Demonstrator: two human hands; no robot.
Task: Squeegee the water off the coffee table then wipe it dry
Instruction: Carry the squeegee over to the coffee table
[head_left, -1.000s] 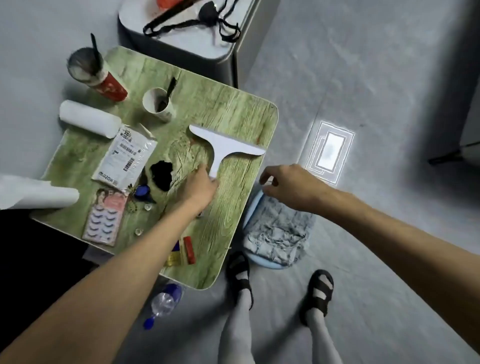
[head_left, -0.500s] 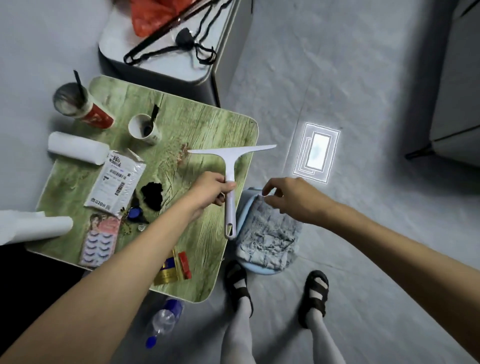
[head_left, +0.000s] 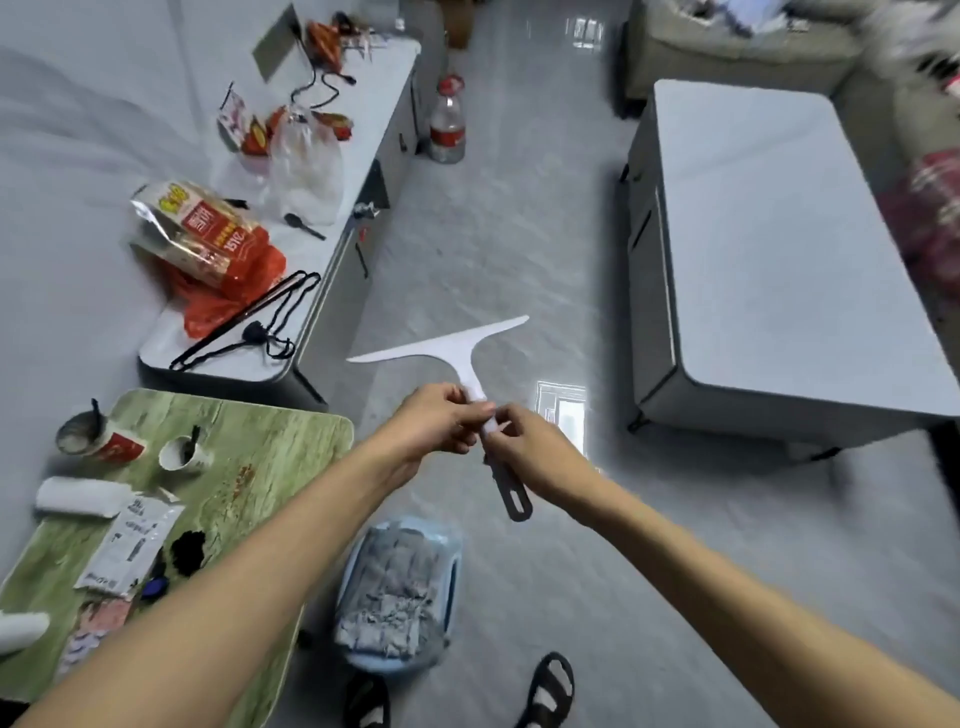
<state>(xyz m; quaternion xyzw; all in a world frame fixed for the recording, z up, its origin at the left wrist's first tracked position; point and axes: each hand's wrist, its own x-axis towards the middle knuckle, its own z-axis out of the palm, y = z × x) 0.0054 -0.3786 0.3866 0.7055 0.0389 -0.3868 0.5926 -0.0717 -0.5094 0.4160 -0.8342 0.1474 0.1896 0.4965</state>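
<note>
Over the floor, left hand and right hand gripped the squeegee by its thin handle; it was white. Its wide blade pointed away.

In the middle of the frame, the left grip and right grip both hold the white squeegee by its handle, with the grey tabletop at right.

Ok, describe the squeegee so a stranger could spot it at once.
Over the floor between the green table and the grey table, the left hand and right hand meet in mid-air. They grip the squeegee: a white T-shaped tool, wide blade pointing away, the only thing held.
</note>
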